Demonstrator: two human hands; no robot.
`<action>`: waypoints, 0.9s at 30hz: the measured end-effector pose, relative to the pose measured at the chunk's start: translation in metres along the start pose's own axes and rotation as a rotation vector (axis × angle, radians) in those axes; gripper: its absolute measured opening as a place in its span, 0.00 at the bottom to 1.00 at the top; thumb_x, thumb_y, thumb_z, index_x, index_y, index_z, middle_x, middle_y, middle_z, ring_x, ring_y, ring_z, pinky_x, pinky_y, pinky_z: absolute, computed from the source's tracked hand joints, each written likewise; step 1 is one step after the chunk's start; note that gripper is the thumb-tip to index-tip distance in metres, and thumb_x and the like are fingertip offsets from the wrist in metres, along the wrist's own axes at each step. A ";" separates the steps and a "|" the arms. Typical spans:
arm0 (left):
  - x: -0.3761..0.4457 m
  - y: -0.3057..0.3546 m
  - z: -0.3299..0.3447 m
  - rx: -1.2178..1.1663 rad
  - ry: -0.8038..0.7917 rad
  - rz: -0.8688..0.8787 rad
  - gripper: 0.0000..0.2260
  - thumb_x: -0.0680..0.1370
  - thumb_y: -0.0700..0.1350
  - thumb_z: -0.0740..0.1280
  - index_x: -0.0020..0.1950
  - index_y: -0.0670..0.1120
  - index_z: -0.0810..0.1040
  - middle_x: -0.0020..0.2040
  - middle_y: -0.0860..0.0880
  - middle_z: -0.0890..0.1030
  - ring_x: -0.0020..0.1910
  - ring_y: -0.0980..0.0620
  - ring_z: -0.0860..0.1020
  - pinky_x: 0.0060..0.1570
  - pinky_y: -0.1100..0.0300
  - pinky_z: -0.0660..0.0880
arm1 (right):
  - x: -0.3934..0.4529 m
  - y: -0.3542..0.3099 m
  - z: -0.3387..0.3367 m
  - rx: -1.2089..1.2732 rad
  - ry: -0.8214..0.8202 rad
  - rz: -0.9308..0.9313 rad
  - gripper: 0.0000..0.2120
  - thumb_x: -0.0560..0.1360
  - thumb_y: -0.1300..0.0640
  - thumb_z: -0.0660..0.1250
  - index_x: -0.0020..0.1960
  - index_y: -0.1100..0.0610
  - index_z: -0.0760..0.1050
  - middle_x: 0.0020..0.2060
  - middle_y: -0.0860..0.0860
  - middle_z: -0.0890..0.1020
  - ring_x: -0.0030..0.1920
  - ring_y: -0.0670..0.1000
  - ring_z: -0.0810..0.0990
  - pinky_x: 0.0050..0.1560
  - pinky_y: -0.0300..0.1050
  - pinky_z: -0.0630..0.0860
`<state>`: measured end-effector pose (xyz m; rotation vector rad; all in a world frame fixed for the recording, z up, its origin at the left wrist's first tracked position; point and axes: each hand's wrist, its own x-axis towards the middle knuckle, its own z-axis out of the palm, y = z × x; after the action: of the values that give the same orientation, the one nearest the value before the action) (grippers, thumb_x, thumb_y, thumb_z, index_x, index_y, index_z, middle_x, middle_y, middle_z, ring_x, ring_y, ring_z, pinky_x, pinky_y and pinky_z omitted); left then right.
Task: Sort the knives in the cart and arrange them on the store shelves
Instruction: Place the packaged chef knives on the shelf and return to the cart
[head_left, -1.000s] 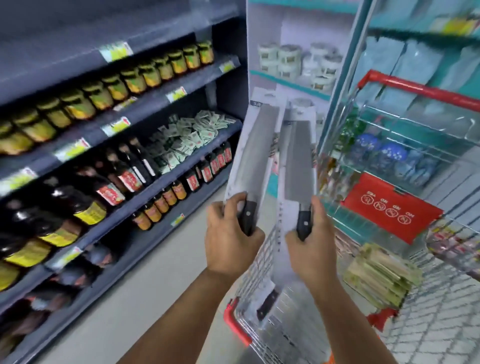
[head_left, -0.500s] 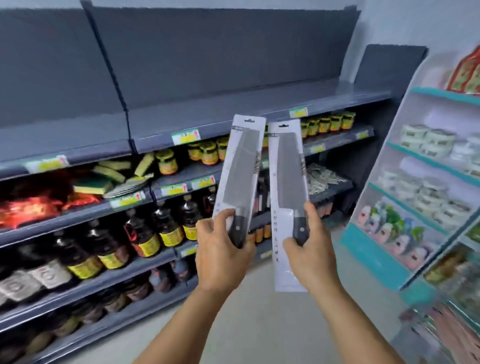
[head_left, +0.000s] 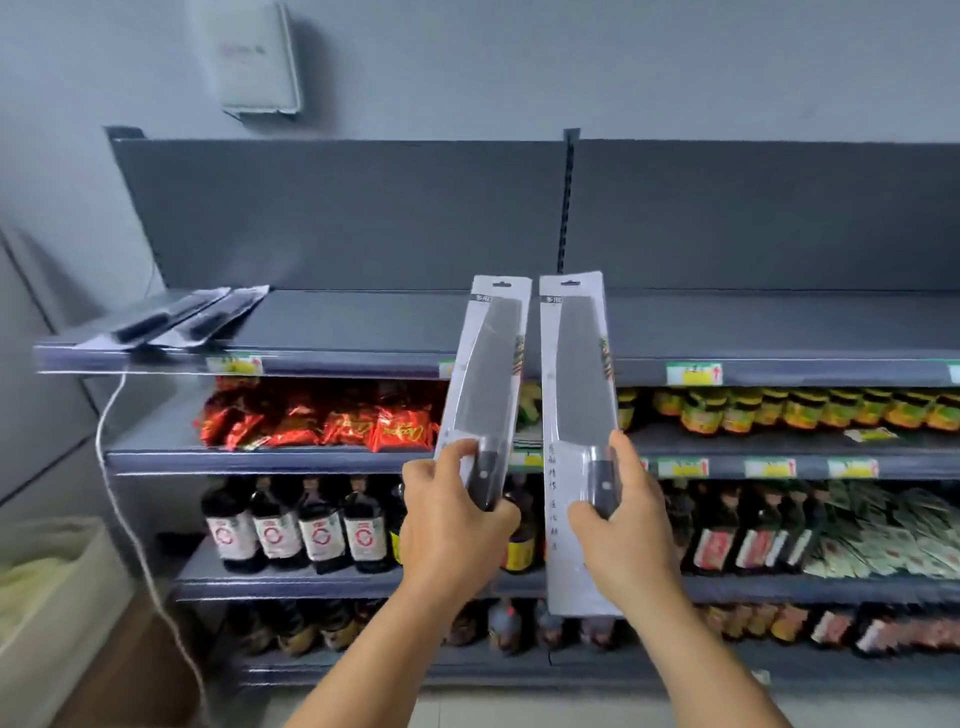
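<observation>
I hold two packaged cleavers upright, blades up, in front of the grey store shelves. My left hand (head_left: 452, 514) grips the handle end of the left cleaver pack (head_left: 485, 374). My right hand (head_left: 621, 525) grips the handle end of the right cleaver pack (head_left: 576, 379). Both packs overlap the front edge of the top shelf (head_left: 363, 322), which is mostly bare. Two more packaged knives (head_left: 182, 319) lie flat side by side at that shelf's left end. The cart is out of view.
Below the top shelf are red snack bags (head_left: 322, 421), yellow-labelled jars (head_left: 789, 408), dark sauce bottles (head_left: 296, 525) and small packets (head_left: 883, 535). A white cable (head_left: 111, 478) hangs at the shelf's left side. A white box (head_left: 254, 57) is mounted on the wall above.
The view has swung left and up from the cart to face the shelves squarely. Both hands still grip the two cleaver packs, now raised before the top shelf.
</observation>
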<state>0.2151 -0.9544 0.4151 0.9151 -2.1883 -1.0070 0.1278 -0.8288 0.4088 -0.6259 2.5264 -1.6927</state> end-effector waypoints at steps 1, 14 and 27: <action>0.009 -0.007 -0.012 0.002 0.019 -0.012 0.26 0.68 0.50 0.69 0.62 0.64 0.64 0.55 0.54 0.63 0.44 0.52 0.76 0.45 0.52 0.79 | 0.006 -0.009 0.015 0.001 -0.033 -0.024 0.38 0.74 0.61 0.65 0.76 0.42 0.52 0.69 0.45 0.65 0.58 0.46 0.70 0.54 0.50 0.77; 0.185 -0.061 -0.110 0.119 0.223 -0.129 0.24 0.67 0.48 0.70 0.62 0.58 0.71 0.54 0.54 0.60 0.45 0.50 0.78 0.45 0.51 0.80 | 0.142 -0.093 0.189 0.013 -0.295 -0.194 0.31 0.71 0.59 0.65 0.72 0.47 0.61 0.61 0.50 0.73 0.51 0.49 0.77 0.45 0.46 0.77; 0.337 -0.085 -0.140 0.388 0.193 -0.289 0.17 0.70 0.46 0.68 0.58 0.48 0.75 0.59 0.47 0.63 0.55 0.43 0.73 0.52 0.52 0.75 | 0.263 -0.150 0.320 -0.096 -0.445 -0.105 0.17 0.73 0.58 0.63 0.61 0.53 0.69 0.53 0.55 0.76 0.44 0.55 0.77 0.35 0.40 0.69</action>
<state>0.1380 -1.3127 0.4927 1.4747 -2.1617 -0.5878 0.0128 -1.2504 0.4635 -1.0271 2.2950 -1.2810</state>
